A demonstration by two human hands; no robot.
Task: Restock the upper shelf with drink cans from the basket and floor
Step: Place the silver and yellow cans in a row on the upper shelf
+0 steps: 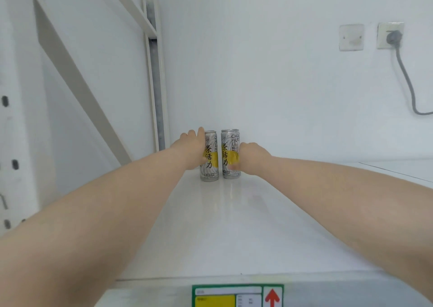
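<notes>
Each hand around an upright can

wall switch plate | grey plug in socket | price label with red arrow

Both drink cans are thin metal with a brushed silver sheen, the left can and the right can each wrapped in a printed grey swirl pattern and a glossy yellow band that catches the light. The shelf under them is smooth and white with a soft gloss (a faint reflection of the cans shows on it). Its front edge carries a price label of glossy printed paper or plastic; which one cannot be told. The wall behind looks matt and painted. The socket plate looks like plastic, with a grey rubbery cable.
</notes>
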